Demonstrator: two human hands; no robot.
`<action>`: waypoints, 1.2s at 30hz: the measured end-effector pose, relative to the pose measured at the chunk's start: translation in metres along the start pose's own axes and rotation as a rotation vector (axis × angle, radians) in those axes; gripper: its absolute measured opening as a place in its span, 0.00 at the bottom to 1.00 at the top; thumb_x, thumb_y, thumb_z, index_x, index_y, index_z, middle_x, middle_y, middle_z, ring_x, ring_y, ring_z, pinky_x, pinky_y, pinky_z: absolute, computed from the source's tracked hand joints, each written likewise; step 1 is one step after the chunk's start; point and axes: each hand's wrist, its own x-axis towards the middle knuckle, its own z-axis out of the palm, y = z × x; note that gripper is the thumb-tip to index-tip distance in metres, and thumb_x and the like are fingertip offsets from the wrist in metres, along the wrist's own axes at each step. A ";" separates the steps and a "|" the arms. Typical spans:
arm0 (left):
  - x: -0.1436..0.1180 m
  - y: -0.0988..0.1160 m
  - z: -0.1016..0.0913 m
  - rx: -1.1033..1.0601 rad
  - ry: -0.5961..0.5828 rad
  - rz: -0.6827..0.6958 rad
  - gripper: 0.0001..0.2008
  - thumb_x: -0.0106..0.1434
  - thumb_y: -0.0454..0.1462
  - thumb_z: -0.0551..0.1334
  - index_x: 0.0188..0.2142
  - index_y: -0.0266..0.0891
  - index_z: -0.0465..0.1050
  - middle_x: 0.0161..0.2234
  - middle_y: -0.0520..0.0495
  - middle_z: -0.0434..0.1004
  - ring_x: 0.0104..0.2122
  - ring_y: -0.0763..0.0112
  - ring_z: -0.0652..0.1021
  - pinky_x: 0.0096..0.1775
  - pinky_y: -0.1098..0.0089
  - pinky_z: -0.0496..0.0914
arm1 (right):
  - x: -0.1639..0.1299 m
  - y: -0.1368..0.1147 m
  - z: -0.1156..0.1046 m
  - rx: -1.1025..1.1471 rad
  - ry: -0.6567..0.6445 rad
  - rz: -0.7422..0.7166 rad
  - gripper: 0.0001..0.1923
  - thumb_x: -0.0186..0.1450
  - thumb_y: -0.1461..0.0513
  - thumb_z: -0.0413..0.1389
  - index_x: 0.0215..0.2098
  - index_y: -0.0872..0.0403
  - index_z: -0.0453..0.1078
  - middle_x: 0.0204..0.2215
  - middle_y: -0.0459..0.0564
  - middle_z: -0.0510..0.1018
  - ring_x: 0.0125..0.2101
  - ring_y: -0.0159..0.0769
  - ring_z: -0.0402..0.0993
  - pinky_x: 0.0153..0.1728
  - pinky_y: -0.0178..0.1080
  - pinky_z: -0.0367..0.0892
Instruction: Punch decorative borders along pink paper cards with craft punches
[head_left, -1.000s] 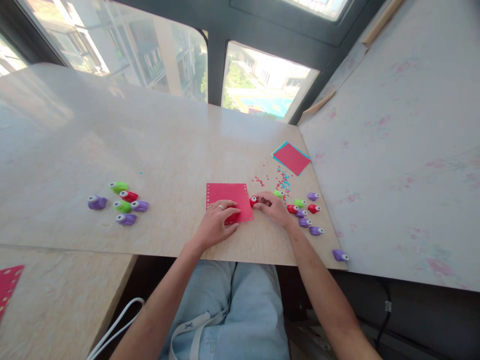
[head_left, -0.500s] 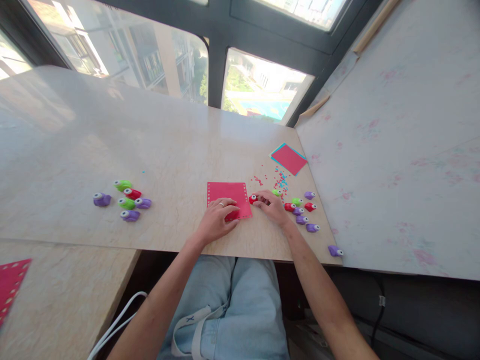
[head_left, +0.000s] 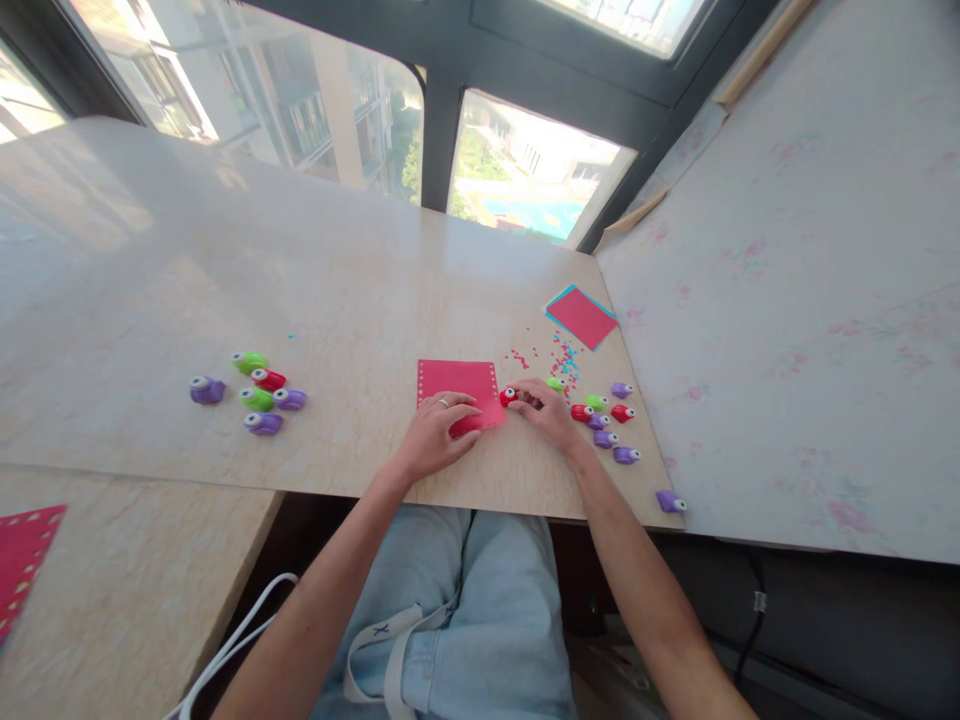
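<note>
A broad, pale marble-patterned surface [head_left: 225, 280] runs beneath a dark-framed window [head_left: 442, 110], and a lower surface of the same stone [head_left: 127, 590] sits at the near left, bearing the corner of a perforated red sheet [head_left: 22, 560]; on the main surface, close to its near edge, lies a red rectangular paper sheet [head_left: 457, 385] with a row of small holes along its left and right margins; the left hand [head_left: 435, 435], a ring on one finger, lies flat on the sheet's near part with its fingers spread, pinning it down and closed on nothing; the right hand [head_left: 547, 412] rests just right of the sheet, its fingers curled over a small red craft punch with a white eye [head_left: 510, 397], which sits at the sheet's right edge; a stack of red and turquoise paper squares [head_left: 582, 316] lies farther back to the right; a cluster of purple, green and red punches [head_left: 604, 420] sits just beside the right hand, another cluster [head_left: 251, 395] lies well apart to the left, and a lone purple punch [head_left: 670, 500] sits at the near right corner; red and blue paper confetti [head_left: 562, 360] is scattered behind the right hand.
</note>
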 end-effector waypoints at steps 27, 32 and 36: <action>-0.001 0.002 -0.002 -0.013 0.014 0.017 0.13 0.59 0.33 0.65 0.44 0.41 0.77 0.48 0.43 0.78 0.49 0.59 0.76 0.52 0.57 0.69 | -0.001 0.000 0.001 -0.034 -0.003 -0.036 0.13 0.64 0.57 0.61 0.46 0.51 0.76 0.34 0.48 0.76 0.32 0.34 0.70 0.32 0.36 0.66; 0.000 0.002 -0.002 -0.007 0.010 0.027 0.13 0.58 0.33 0.66 0.44 0.41 0.77 0.47 0.44 0.78 0.49 0.59 0.76 0.52 0.57 0.69 | -0.001 0.002 0.000 -0.033 -0.013 -0.049 0.13 0.64 0.57 0.62 0.46 0.51 0.76 0.35 0.48 0.75 0.32 0.34 0.69 0.32 0.36 0.66; 0.000 0.002 -0.002 -0.007 0.012 0.034 0.13 0.58 0.32 0.66 0.44 0.41 0.77 0.47 0.44 0.79 0.49 0.59 0.76 0.52 0.57 0.69 | -0.002 0.003 0.000 -0.033 -0.023 -0.061 0.13 0.64 0.56 0.61 0.46 0.50 0.76 0.36 0.48 0.75 0.32 0.34 0.70 0.33 0.37 0.67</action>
